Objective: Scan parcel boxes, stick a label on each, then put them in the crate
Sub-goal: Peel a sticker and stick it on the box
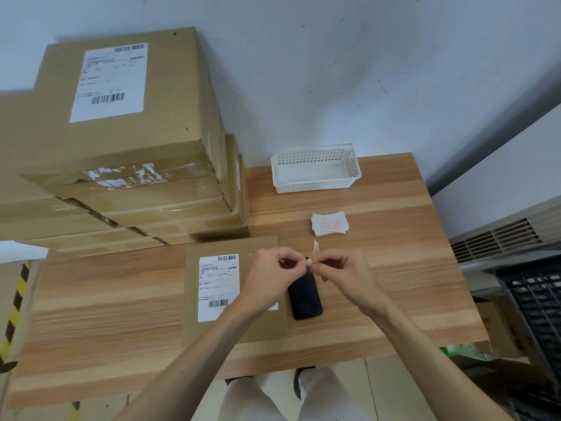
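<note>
A flat cardboard parcel [212, 329] lies on the wooden table [121, 299], its white shipping label [217, 287] facing up. A black phone [305, 299] rests at the parcel's right edge. Just above the phone, my left hand [273, 278] and my right hand [343, 275] meet and both pinch a small white sticker [312, 253], whose backing curls upward between the fingertips. A small pile of white stickers with red print [330, 224] sits on the table behind my hands.
A tall stack of cardboard boxes [121, 147] fills the table's back left. A white perforated basket [315, 168] stands at the back by the wall. A dark plastic crate [534, 305] is on the floor to the right, beside a grey vent unit [498, 238].
</note>
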